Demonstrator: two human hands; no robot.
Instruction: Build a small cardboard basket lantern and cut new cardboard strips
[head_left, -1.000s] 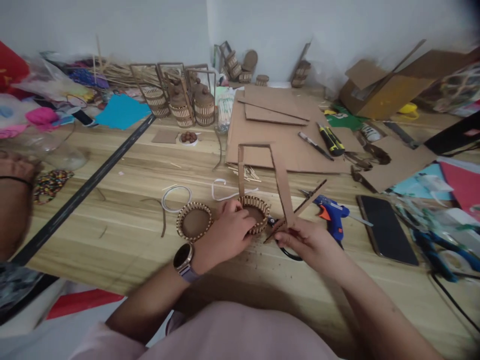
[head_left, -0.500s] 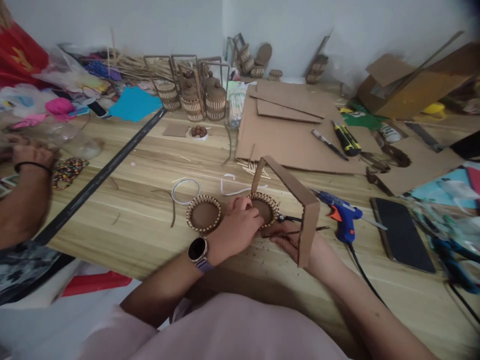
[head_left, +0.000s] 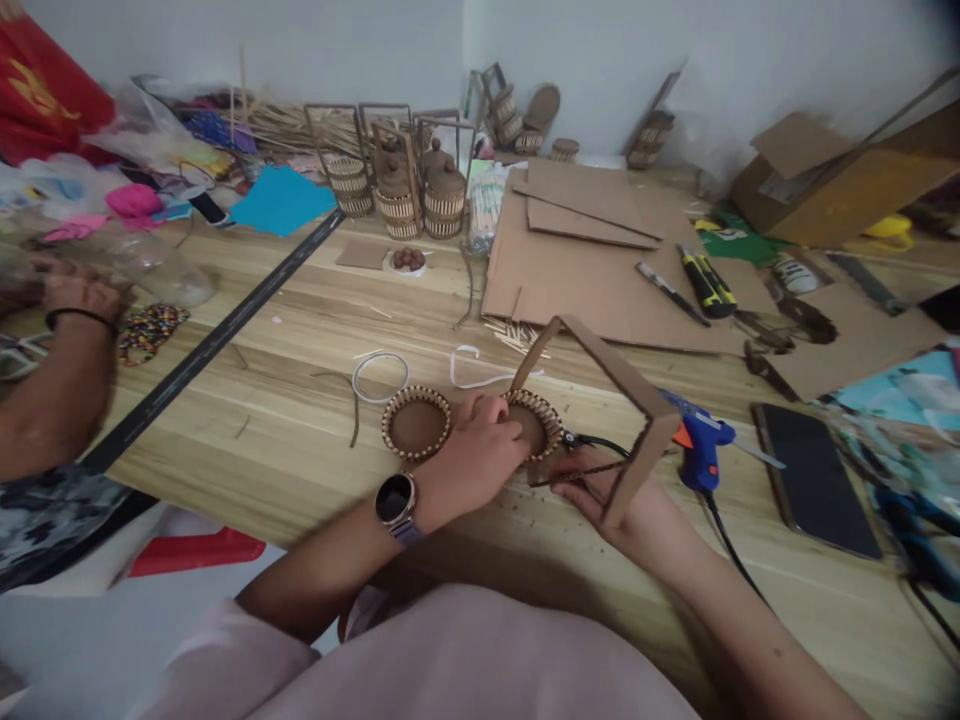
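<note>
My left hand (head_left: 487,440) is closed on the near-left rim of a small round basket (head_left: 538,425), walled with short pale sticks and floored with brown cardboard. My right hand (head_left: 600,490) pinches a bent cardboard strip frame (head_left: 611,365), whose corners rise above the table. One end of the frame reaches behind the basket; its lower strip runs along the basket's near right side. Whether strip and basket touch, I cannot tell. A matching round basket (head_left: 416,424) lies just left of my left hand. Part of the held basket is hidden by my fingers.
A blue glue gun (head_left: 701,450) and a phone (head_left: 817,480) lie to the right. Cardboard sheets (head_left: 570,280), a cutter (head_left: 706,282) and finished little baskets with handles (head_left: 442,200) are farther back. A co-worker's hand (head_left: 79,290) is at the left, near a bead string (head_left: 150,332).
The cardboard frame has tilted and its right corner has swung outward to the right, over the glue gun. My left hand stays on the basket rim. The whole view has shifted slightly.
</note>
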